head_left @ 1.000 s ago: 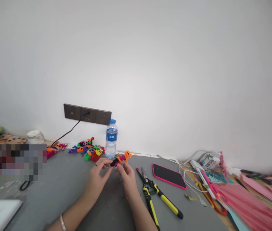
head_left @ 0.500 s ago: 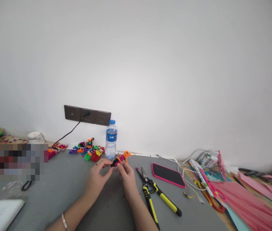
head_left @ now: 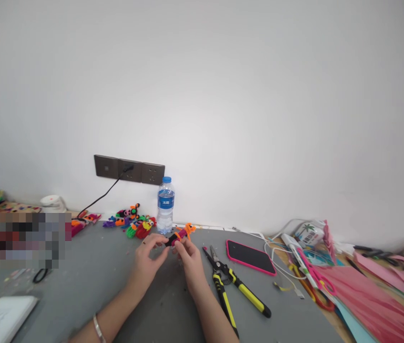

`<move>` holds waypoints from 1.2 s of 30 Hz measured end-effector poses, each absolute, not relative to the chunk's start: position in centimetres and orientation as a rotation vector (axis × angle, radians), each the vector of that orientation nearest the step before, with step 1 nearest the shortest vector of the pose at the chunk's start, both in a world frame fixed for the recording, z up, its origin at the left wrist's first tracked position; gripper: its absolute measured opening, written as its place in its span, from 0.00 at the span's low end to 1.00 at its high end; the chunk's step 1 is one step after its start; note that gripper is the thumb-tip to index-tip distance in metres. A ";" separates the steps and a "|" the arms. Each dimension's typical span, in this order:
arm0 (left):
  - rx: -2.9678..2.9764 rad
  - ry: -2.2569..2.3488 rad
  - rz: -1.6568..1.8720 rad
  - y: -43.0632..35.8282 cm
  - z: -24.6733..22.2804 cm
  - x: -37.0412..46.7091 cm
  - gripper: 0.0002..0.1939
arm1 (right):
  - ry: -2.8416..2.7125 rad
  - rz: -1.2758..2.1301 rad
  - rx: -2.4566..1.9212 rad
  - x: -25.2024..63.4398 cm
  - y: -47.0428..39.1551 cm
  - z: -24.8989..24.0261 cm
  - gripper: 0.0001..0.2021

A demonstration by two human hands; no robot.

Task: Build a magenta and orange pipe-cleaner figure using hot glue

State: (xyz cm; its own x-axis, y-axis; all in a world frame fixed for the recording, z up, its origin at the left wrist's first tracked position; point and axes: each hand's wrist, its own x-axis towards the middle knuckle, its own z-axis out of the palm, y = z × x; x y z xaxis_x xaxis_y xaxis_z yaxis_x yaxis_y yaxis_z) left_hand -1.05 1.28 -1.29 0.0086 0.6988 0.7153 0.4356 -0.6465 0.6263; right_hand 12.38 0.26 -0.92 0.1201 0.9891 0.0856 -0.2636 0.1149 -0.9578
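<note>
A small fuzzy figure (head_left: 183, 233) in orange, magenta and black is held between both hands over the grey table. My left hand (head_left: 147, 259) pinches its black lower end between thumb and fingers. Thumb and fingers of my right hand (head_left: 189, 261) are closed on its magenta middle, and the orange top sticks out above them. Just behind the hands stands a water bottle (head_left: 166, 202) with a blue cap. Several colourful fuzzy figures (head_left: 144, 226) lie to the bottle's left.
Yellow-black pliers (head_left: 226, 281) lie open right of my right arm, with a pink-edged phone (head_left: 251, 257) beyond. White cables (head_left: 280, 262), pink scissors (head_left: 316, 274) and pink sheets (head_left: 373, 300) are farther right. A white box (head_left: 3, 319) sits at lower left.
Both hands hold the figure in nearly the same place. The view has shifted very slightly, and the figure's orange top sits a little farther right.
</note>
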 end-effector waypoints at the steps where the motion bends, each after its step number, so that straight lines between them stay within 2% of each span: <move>1: 2.052 1.187 1.683 1.3 -1.3 -1.1 0.05 | -0.977 1.173 -0.985 12.4 0.2 -0.9 0.16; 13: 1.808 1.201 1.574 1.3 -1.5 -1.0 0.04 | -0.944 1.203 -1.000 12.4 0.4 -1.2 0.17; 27: 0.723 0.887 1.452 1.7 -1.0 -0.6 0.16 | -1.068 1.111 -1.043 12.7 0.5 -1.7 0.21; 36: 0.392 0.778 1.373 2.0 -0.6 -0.6 0.12 | -1.044 1.133 -1.046 12.8 0.7 -2.0 0.22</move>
State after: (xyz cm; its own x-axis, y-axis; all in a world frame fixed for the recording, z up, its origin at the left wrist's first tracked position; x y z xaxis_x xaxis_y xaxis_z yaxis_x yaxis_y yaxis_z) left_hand -0.63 2.01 -0.63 0.0062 0.9648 -0.2630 -0.7213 0.1865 0.6671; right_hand 12.79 0.69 -1.98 0.1194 0.9881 0.0973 -0.1775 0.1176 -0.9771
